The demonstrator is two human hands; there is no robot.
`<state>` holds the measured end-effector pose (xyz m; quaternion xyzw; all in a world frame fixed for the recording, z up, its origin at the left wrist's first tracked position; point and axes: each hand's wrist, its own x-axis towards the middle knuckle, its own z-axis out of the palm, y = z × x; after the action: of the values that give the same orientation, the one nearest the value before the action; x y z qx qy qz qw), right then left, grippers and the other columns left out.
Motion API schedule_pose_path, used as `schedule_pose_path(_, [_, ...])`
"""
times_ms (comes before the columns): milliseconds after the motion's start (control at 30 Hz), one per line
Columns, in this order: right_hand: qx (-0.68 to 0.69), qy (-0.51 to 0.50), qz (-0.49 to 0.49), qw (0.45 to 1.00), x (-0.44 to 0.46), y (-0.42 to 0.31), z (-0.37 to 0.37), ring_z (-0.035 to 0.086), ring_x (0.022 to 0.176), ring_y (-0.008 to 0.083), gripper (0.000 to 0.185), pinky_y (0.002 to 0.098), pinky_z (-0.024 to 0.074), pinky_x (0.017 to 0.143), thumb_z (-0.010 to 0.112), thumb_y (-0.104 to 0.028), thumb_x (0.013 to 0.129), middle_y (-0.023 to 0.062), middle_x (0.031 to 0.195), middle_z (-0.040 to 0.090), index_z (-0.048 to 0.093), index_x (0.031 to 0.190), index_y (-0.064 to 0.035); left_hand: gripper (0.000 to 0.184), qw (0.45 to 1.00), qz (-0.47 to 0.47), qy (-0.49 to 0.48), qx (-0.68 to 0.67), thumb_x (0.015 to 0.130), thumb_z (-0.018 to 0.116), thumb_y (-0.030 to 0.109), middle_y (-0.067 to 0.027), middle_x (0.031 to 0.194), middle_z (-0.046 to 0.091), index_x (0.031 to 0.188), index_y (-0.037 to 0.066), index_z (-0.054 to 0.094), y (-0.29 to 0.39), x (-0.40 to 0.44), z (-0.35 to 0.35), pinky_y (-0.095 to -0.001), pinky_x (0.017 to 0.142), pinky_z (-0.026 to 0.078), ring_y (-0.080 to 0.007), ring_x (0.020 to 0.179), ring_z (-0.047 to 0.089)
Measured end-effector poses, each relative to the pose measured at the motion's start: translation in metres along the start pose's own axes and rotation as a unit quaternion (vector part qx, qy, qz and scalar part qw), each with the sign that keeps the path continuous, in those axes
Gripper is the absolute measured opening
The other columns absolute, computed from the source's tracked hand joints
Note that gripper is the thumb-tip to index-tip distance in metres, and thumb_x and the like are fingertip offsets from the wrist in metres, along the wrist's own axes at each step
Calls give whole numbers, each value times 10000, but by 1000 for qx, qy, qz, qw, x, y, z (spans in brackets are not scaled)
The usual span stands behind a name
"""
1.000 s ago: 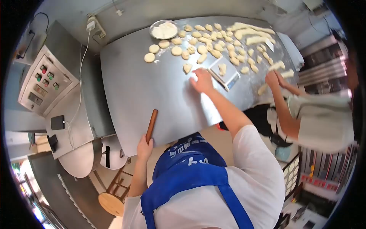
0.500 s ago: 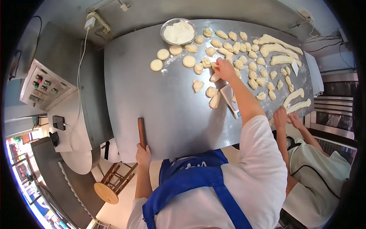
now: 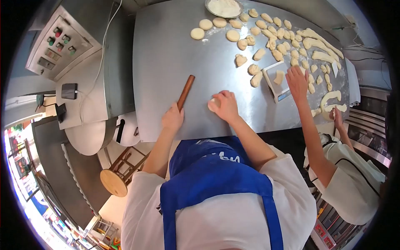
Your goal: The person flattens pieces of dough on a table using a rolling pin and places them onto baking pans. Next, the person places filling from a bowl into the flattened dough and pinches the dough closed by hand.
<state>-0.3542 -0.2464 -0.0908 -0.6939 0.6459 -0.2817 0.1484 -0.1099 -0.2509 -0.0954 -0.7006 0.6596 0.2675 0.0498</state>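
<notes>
The lower end of a brown rolling pin (image 3: 186, 91) is gripped by my left hand (image 3: 172, 118) near the front edge of the metal table. To its right, my right hand (image 3: 226, 106) is closed round a pale dough piece (image 3: 214, 104), partly hidden under the fingers, on the tabletop. Flat round dough discs (image 3: 197, 33) lie at the back left. Beyond my right hand are loose dough lumps (image 3: 241, 60) and a digital scale (image 3: 275, 82) with a dough piece (image 3: 279, 77) on it.
A co-worker's hand (image 3: 297, 82) reaches in beside the scale, the other (image 3: 336, 116) near long dough strips (image 3: 331, 96) at the right. A bowl of flour (image 3: 224, 7) stands at the back. A wooden stool (image 3: 113, 182) and control panel (image 3: 58, 43) are on the left.
My right hand has come from the dough lumps at the back down to the front of the table with a dough piece. A co-worker's hand has moved to the scale, where a dough piece lies.
</notes>
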Motion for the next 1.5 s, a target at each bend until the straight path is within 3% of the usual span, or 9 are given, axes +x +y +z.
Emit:
schedule_pose_path(133, [-66, -6, -28, 997, 0, -7, 47, 579, 798, 326, 221, 462, 475, 701, 650, -262, 843, 114, 794, 594, 658, 736, -69, 374, 999, -1, -6, 35, 946, 557, 379, -184, 940, 695, 1135, 69, 469, 0, 3, 3, -518, 760, 527, -383, 858, 679])
schedule_pose_path(367, [-45, -26, -71, 996, -13, -6, 50, 566, 762, 304, 194, 442, 469, 720, 674, -258, 822, 80, 746, 574, 620, 765, -81, 399, 999, 16, -3, 38, 917, 603, 358, -174, 927, 698, 1170, 79, 470, -5, -1, 1, -512, 754, 522, -387, 856, 674])
schedule_pose_path(433, [-53, -153, -56, 985, -15, -4, 48, 583, 942, 311, 271, 448, 457, 872, 664, -314, 835, 113, 953, 626, 639, 972, -81, 408, 1000, 17, -1, 19, 908, 618, 351, -171, 926, 699, 1185, 84, 480, -3, -4, -5, -510, 763, 519, -388, 862, 672])
schedule_pose_path(633, [-100, -91, -77, 988, 0, -25, 42, 356, 1357, 355, 621, 572, 235, 1127, 615, -426, 871, 202, 1440, 401, 474, 1370, -85, 440, 992, 70, 93, -44, 870, 664, 266, -163, 1079, 648, 1247, 74, 541, -33, -22, 3, -476, 871, 491, -378, 1029, 610])
schedule_pose_path(833, [-69, -72, 17, 995, 18, -12, 57, 330, 1380, 360, 634, 587, 227, 1128, 626, -401, 869, 204, 1462, 373, 447, 1392, -91, 436, 979, 113, 163, -51, 818, 692, 127, -172, 1108, 607, 1230, 66, 562, -42, -19, 8, -456, 904, 463, -387, 1043, 564])
schedule_pose_path(967, [-17, -7, -104, 994, 26, -10, 58, 356, 1340, 360, 501, 593, 232, 1111, 648, -353, 850, 177, 1387, 443, 543, 1270, -102, 415, 974, 137, 160, -78, 815, 681, 79, -161, 1079, 605, 1214, 67, 568, -10, -2, 14, -475, 910, 438, -382, 1002, 557])
schedule_pose_path(1133, [-154, 69, -7, 986, -43, 10, 8, 496, 1091, 279, 264, 517, 328, 958, 672, -331, 812, 68, 1085, 580, 637, 998, -148, 529, 941, 317, 106, 57, 856, 676, 259, -125, 1322, 541, 1331, 86, 519, 49, -20, 3, -491, 1066, 364, -317, 1274, 463])
schedule_pose_path(1267, [-141, -27, 35, 989, -43, 30, 15, 521, 936, 263, 275, 474, 350, 840, 658, -350, 824, 68, 973, 578, 615, 978, -126, 687, 947, 299, 100, 68, 866, 659, 335, -139, 1495, 404, 1434, 46, 401, 61, 13, 13, -584, 1123, 250, -322, 1404, 336])
schedule_pose_path(1500, [-146, 48, 9, 988, 40, 37, 9, 540, 1051, 277, 345, 512, 353, 953, 647, -356, 837, 88, 1068, 600, 616, 1050, -86, 741, 942, 260, 155, 142, 890, 598, 432, -135, 1523, 381, 1453, 2, 380, 80, 76, -13, -574, 1144, 206, -289, 1436, 298])
